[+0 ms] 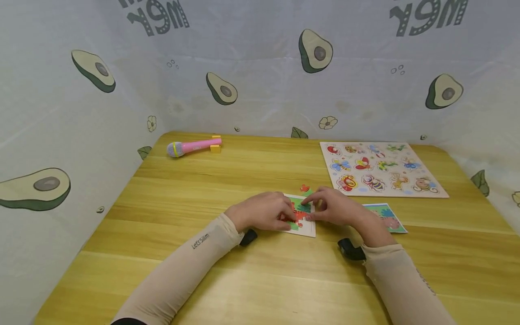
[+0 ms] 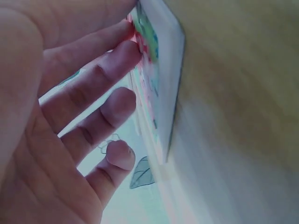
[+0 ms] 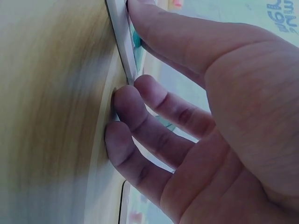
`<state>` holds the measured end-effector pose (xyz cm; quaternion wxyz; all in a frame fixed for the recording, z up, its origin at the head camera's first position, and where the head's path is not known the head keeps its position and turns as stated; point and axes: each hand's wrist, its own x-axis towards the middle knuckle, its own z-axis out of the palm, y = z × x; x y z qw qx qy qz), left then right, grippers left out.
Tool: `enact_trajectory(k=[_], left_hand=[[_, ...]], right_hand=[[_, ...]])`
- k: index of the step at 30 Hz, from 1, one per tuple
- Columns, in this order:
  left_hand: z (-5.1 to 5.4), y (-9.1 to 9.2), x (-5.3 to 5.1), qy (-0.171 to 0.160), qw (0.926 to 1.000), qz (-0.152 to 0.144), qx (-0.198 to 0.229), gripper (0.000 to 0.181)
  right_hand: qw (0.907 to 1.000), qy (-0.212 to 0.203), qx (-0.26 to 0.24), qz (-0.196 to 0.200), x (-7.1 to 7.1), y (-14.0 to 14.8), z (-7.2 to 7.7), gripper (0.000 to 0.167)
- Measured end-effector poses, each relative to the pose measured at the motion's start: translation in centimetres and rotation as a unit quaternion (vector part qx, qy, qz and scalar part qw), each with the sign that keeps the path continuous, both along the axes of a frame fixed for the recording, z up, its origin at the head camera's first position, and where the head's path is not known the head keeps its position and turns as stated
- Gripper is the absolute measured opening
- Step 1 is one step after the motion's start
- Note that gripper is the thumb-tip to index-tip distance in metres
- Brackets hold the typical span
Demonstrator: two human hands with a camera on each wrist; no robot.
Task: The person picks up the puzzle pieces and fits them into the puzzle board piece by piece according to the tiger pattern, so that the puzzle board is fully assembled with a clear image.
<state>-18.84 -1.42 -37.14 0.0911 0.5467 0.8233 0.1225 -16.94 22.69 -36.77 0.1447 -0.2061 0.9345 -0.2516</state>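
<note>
A small jigsaw puzzle board [image 1: 305, 229] with a pale frame and green, red and teal pieces lies on the table between both hands. My left hand [image 1: 266, 210] reaches over its left side, fingertips touching the pieces; the left wrist view shows these fingers [image 2: 124, 105] loosely bent. At the right side is my right hand [image 1: 335, 206], with thumb and index finger on the puzzle. Its other fingers [image 3: 131, 105] rest on the table by the board's edge. A loose red piece [image 1: 305, 188] lies just beyond the board. The fingers hide part of the picture.
Beside the right wrist lies a picture card [image 1: 392, 220], partly covered. A larger board of insect pictures [image 1: 383, 169] is at the back right. Far back left, a pink toy microphone [image 1: 195, 146] rests by yellow blocks [image 1: 215, 149]. A printed curtain [image 1: 260, 67] surrounds the table.
</note>
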Motion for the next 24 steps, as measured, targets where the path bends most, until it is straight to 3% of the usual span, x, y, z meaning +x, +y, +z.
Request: enact_trajectory(k=[5,10,17,24], left_hand=[[0.06,0.06,0.13,0.017,0.9998,0.002,-0.007,0.02],[0.03,0.03,0.06,-0.002,1.0,0.007,0.003,0.019],[0.02,0.12,0.11,-0.012,0.9998,0.014,0.006,0.016],[-0.17,-0.59,-0.57,-0.073,0.9952,0.053,0.038,0.012]], right_hand=[[1.0,0.002,0.002,0.003,0.04,-0.06,0.05,0.035],[1.0,0.007,-0.005,0.004,0.07,-0.01,0.12,0.033],[0.9977,0.059,-0.028,-0.017,0.08,0.06,-0.17,0.024],[0.9943,0.101,-0.028,-0.023,-0.13,0.09,-0.73,0.035]])
